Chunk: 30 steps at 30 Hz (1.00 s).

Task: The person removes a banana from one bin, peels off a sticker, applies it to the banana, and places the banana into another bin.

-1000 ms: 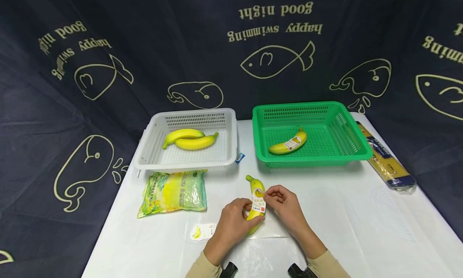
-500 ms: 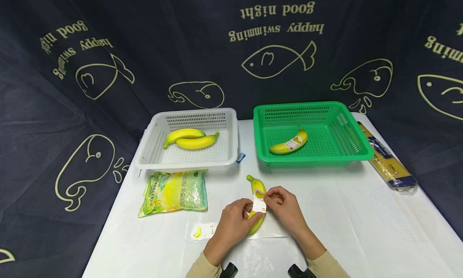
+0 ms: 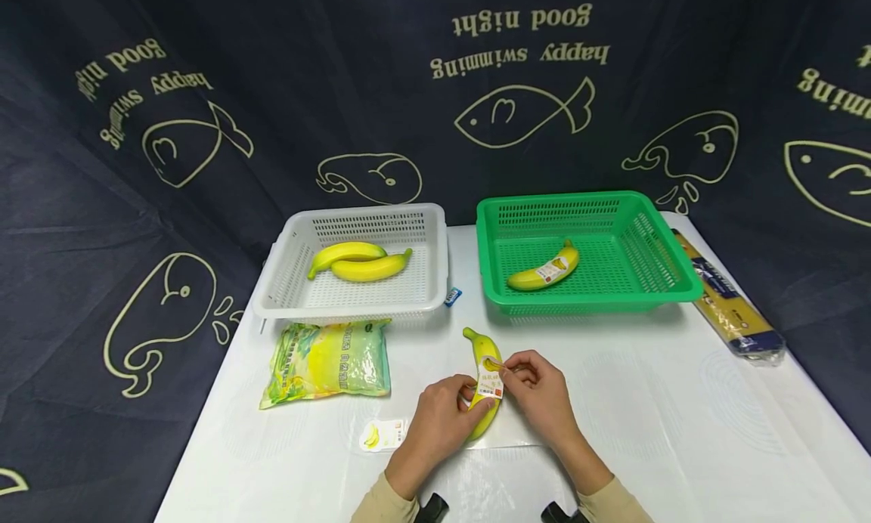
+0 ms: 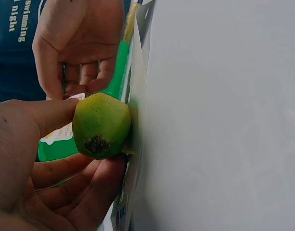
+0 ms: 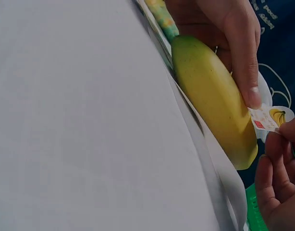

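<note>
A yellow banana point(image 3: 482, 346) with a green tip lies on the table between the two hands. My left hand point(image 3: 441, 416) grips its near half, thumb on one side and fingers on the other. In the right wrist view, the left thumb presses one end of a white sticker point(image 5: 266, 119) with a banana picture against the peel. My right hand point(image 3: 540, 393) pinches the sticker's other end, which stands lifted off the banana. The blunt dark-marked end of the banana point(image 4: 102, 127) faces the left wrist camera.
A white basket point(image 3: 350, 314) holds two bananas; a green basket point(image 3: 592, 308) holds a banana with a sticker. A yellow-green bag point(image 3: 327, 359) and another banana sticker point(image 3: 382, 435) lie to the left. A long packet point(image 3: 728, 300) lies far right.
Both hands stay at the banana. The sticker, bent and pale half a second ago, now turns its printed face up and sits slightly further right. The banana has shifted slightly.
</note>
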Motion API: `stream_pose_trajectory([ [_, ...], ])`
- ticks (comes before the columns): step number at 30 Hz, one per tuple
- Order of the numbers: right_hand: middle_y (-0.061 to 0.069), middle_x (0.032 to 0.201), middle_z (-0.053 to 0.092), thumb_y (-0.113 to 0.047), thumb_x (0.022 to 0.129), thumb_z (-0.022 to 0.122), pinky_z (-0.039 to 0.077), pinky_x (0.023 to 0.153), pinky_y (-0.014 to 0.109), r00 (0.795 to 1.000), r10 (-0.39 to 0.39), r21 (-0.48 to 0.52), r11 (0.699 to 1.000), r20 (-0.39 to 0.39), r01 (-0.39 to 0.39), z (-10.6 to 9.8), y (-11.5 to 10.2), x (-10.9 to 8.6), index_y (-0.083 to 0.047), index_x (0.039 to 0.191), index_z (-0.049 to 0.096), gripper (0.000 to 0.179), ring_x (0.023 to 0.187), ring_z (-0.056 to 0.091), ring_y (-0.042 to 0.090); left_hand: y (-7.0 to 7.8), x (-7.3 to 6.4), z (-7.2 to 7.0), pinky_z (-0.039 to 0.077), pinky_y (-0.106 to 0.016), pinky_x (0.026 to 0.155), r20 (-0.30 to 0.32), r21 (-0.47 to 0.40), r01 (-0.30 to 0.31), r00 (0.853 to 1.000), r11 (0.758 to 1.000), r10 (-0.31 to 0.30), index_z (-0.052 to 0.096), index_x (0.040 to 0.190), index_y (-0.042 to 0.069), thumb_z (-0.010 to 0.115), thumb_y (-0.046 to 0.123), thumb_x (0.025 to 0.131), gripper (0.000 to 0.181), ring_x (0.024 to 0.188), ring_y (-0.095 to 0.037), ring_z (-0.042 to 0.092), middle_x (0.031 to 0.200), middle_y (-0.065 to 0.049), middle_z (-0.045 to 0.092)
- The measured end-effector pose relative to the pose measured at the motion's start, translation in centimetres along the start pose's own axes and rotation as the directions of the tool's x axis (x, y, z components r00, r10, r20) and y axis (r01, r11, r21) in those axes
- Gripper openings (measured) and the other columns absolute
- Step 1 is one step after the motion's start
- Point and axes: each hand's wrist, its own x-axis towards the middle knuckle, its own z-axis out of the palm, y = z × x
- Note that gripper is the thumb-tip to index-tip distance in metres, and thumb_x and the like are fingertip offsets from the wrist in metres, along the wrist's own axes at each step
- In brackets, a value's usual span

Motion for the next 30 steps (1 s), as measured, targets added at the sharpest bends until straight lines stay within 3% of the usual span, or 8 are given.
stream_pose_trajectory([
  [2, 0.018, 0.073, 0.065, -0.001, 0.085, 0.071, 0.042, 0.054, 0.019, 1.000, -0.017, 0.002, 1.000, -0.014, 0.017, 0.0, 0.0, -0.1, 0.000, 0.094, 0.064, 0.011, 0.061, 0.056, 0.011, 0.1, 0.0, 0.0, 0.043, -0.018, 0.058, -0.002, -0.004, 0.005, 1.000, 1.000, -0.005, 0.069, 0.095, 0.012, 0.075, 0.041, 0.082, 0.032, 0.061, 0.003, 0.051, 0.075, 0.011, 0.059],
  [7, 0.009, 0.076, 0.066, -0.004, 0.085, 0.072, 0.046, 0.060, 0.022, 0.992, -0.124, -0.040, 0.992, -0.028, 0.123, 0.0, 1.8, 0.1, -0.005, 0.092, 0.065, 0.010, 0.066, 0.060, 0.016, 0.2, 0.1, -0.1, 0.043, -0.017, 0.058, 0.008, -0.010, 0.024, 1.000, 1.000, -0.024, 0.070, 0.094, 0.011, 0.076, 0.039, 0.082, 0.031, 0.060, 0.004, 0.051, 0.075, 0.011, 0.060],
  [13, -0.003, 0.079, 0.066, -0.008, 0.084, 0.075, 0.049, 0.065, 0.024, 0.937, -0.342, -0.083, 0.938, -0.066, 0.337, 0.2, 4.0, 0.4, -0.016, 0.088, 0.068, 0.011, 0.070, 0.062, 0.015, 0.3, 0.2, 0.0, 0.043, -0.017, 0.056, 0.000, -0.003, 0.019, 1.000, 1.000, -0.019, 0.071, 0.093, 0.011, 0.076, 0.039, 0.081, 0.031, 0.059, 0.004, 0.051, 0.074, 0.009, 0.061],
  [18, -0.004, 0.079, 0.066, -0.003, 0.082, 0.075, 0.049, 0.067, 0.023, 0.914, -0.398, -0.053, 0.917, -0.082, 0.395, 0.2, 3.8, 0.2, -0.015, 0.087, 0.069, 0.014, 0.071, 0.061, 0.013, 0.4, 0.3, 0.1, 0.042, -0.018, 0.055, -0.003, 0.013, 0.022, 1.000, 1.000, -0.022, 0.071, 0.091, 0.011, 0.075, 0.041, 0.081, 0.032, 0.057, 0.005, 0.049, 0.072, 0.010, 0.060],
  [24, 0.013, 0.085, 0.065, 0.015, 0.079, 0.069, 0.050, 0.072, 0.023, 0.875, -0.469, 0.051, 0.877, -0.119, 0.477, -0.3, 1.5, -0.1, 0.001, 0.088, 0.066, 0.017, 0.076, 0.061, 0.020, 0.5, 0.5, 0.1, 0.042, -0.019, 0.055, 0.000, 0.024, 0.039, 0.999, 0.999, -0.039, 0.072, 0.087, 0.010, 0.076, 0.041, 0.080, 0.032, 0.056, 0.004, 0.047, 0.071, 0.010, 0.060],
  [26, 0.016, 0.086, 0.064, 0.014, 0.080, 0.068, 0.050, 0.072, 0.024, 0.893, -0.431, 0.081, 0.893, -0.127, 0.443, -0.6, 0.6, -0.2, 0.004, 0.090, 0.064, 0.014, 0.077, 0.061, 0.022, 0.6, 0.5, 0.0, 0.042, -0.019, 0.056, -0.002, 0.026, 0.045, 0.999, 0.999, -0.045, 0.072, 0.087, 0.010, 0.076, 0.041, 0.080, 0.031, 0.056, 0.003, 0.047, 0.071, 0.010, 0.060],
  [30, 0.016, 0.086, 0.065, 0.002, 0.086, 0.069, 0.051, 0.066, 0.023, 0.973, -0.224, 0.077, 0.971, -0.052, 0.228, -1.1, 0.1, 0.0, 0.004, 0.093, 0.065, 0.009, 0.076, 0.062, 0.024, 0.7, 0.5, 0.0, 0.042, -0.020, 0.056, 0.001, 0.021, 0.044, 0.999, 0.999, -0.044, 0.071, 0.087, 0.010, 0.076, 0.041, 0.080, 0.032, 0.057, 0.003, 0.047, 0.071, 0.010, 0.060],
])
